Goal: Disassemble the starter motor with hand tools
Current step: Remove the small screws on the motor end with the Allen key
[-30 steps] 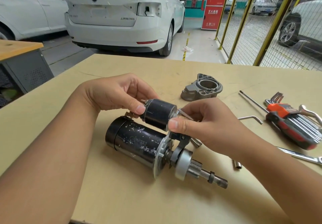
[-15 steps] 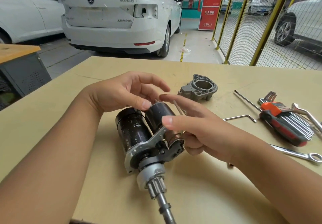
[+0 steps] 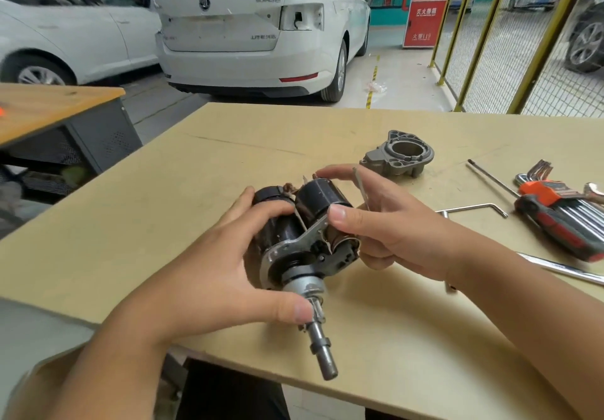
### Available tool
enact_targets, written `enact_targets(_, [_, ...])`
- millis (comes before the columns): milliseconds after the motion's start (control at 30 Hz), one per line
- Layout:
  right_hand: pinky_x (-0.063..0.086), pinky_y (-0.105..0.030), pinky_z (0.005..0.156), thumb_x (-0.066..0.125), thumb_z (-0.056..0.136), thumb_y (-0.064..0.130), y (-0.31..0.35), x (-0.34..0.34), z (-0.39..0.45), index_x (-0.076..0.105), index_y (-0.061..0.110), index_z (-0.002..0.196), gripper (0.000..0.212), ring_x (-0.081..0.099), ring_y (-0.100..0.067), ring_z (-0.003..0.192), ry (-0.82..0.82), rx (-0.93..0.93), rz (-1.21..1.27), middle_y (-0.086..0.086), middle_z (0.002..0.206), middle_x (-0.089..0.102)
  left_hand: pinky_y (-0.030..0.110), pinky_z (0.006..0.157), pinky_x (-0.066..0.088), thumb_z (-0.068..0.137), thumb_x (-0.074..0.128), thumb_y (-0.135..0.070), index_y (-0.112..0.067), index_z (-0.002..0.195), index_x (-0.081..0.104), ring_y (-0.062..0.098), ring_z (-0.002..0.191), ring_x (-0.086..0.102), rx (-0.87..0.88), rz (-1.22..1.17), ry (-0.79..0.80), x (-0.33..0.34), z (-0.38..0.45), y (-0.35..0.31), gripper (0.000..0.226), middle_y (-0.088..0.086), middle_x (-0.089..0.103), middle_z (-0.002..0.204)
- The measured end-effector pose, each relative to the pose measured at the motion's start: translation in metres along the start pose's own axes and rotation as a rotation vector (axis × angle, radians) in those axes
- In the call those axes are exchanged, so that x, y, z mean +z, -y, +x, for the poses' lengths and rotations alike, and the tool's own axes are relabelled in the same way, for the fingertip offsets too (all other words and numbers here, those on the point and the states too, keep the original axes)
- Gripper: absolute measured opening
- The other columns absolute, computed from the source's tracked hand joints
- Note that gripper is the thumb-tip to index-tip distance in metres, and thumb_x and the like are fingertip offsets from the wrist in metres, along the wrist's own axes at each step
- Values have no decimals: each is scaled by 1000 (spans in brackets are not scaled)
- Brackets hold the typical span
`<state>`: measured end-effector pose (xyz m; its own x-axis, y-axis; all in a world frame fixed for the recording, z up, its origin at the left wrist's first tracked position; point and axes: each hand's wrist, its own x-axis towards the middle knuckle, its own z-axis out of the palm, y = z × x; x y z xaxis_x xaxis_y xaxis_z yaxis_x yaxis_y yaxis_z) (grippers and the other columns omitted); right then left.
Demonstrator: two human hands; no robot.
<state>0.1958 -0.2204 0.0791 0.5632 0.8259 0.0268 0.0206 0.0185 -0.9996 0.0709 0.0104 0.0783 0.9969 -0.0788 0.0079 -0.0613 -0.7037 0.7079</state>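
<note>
The starter motor [image 3: 294, 240] sat near the front edge of the tan surface [image 3: 163, 223], held between both hands with its bare steel shaft [image 3: 322, 344] pointing toward the viewer and past the surface's edge. It showed two black cylinders side by side, the larger motor body on the left and the smaller solenoid [image 3: 322, 200] on the right, joined by a scuffed silver end plate. A dark plastic lever sat in front of that plate, above a grey metal collar at the root of the shaft.

The left hand [image 3: 209, 275] gripped the motor body, fingers curled over its top and thumb pressed by the collar. The right hand [image 3: 389, 223] held the solenoid side, thumb on the end plate and fingers reaching round behind.

The removed grey nose housing [image 3: 400, 157] lay further back, well apart. Hex keys in an orange-and-black holder [image 3: 562, 213] and a loose L-shaped key [image 3: 474, 207] lay to the right.
</note>
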Motion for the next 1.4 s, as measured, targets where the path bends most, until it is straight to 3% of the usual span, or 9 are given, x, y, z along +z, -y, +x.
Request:
enact_targets(167, [27, -25, 47, 80, 79, 41, 2, -2, -2, 52, 37, 132, 60, 31, -13, 44, -34, -18, -109, 5, 57, 47, 38, 97, 56, 47, 92, -60, -57, 138, 49, 4, 117, 63, 40, -106, -104, 10, 9, 0, 101, -27, 52, 133])
enact_targets(567, [59, -29, 63, 92, 67, 43, 2, -3, -6, 52, 42, 131, 75, 71, -7, 76, -164, -116, -539, 3, 91, 75, 20, 77, 59, 57, 74, -19, -53, 115, 72, 17, 104, 71, -33, -231, -21, -29, 21, 0, 67, -4, 75, 116])
enact_targets(667, [57, -26, 63, 85, 75, 35, 2, -2, -5, 61, 32, 126, 56, 70, -5, 78, -194, -131, -576, 8, 91, 74, 22, 77, 57, 59, 74, -37, -61, 124, 59, 16, 95, 72, -98, -25, -36, -30, 22, -19, 70, -15, 68, 121])
enact_targets(767, [46, -23, 55, 70, 73, 24, 2, -5, -1, 70, 23, 108, 35, 63, -5, 69, -205, -40, -563, -2, 88, 72, 30, 94, 42, 49, 67, -81, -71, 138, 26, -2, 127, 41, -90, 392, -37, -5, 23, -40, 99, -51, 29, 136])
enact_targets(833, [40, -25, 54, 64, 67, 22, 1, -8, 1, 71, 13, 97, 32, 55, -10, 63, -187, 15, -565, -16, 89, 71, 39, 91, 39, 48, 55, -93, -69, 137, 21, 11, 136, 31, -157, 568, -154, 17, 27, -45, 98, -35, 20, 153])
enact_targets(900, [39, -22, 51, 63, 70, 17, 1, -11, 2, 73, 13, 95, 27, 53, -8, 55, -197, 22, -529, -16, 82, 72, 39, 88, 40, 56, 50, -91, -63, 137, 31, 17, 135, 35, -167, 638, -253, 29, 32, -41, 88, -21, 22, 160])
enact_targets(1100, [38, -11, 44, 65, 91, 5, 8, -25, 1, 75, 16, 93, 15, 57, -2, 46, -424, -76, -452, 0, 64, 70, 36, 93, 40, 44, 66, -88, -53, 108, 61, -10, 124, 31, -7, 385, -281, 10, 28, -15, 73, -40, 33, 146])
enact_targets(1300, [53, -33, 68, 74, 89, 13, 28, -66, -29, 73, 26, 81, 15, 67, -13, 68, -449, -33, -813, 5, 72, 73, 43, 121, 23, 57, 70, -70, -56, 113, 64, -6, 150, 14, 95, 355, -63, -15, 22, -8, 58, -44, 26, 153])
enact_targets(1400, [41, -8, 64, 75, 87, 16, 20, -84, -47, 70, 33, 76, 21, 62, 3, 72, -528, -28, -1111, 23, 69, 66, 44, 122, 14, 55, 59, -71, -73, 119, 50, -10, 152, -7, -9, 402, -11, -20, 20, -7, 64, -44, 10, 159])
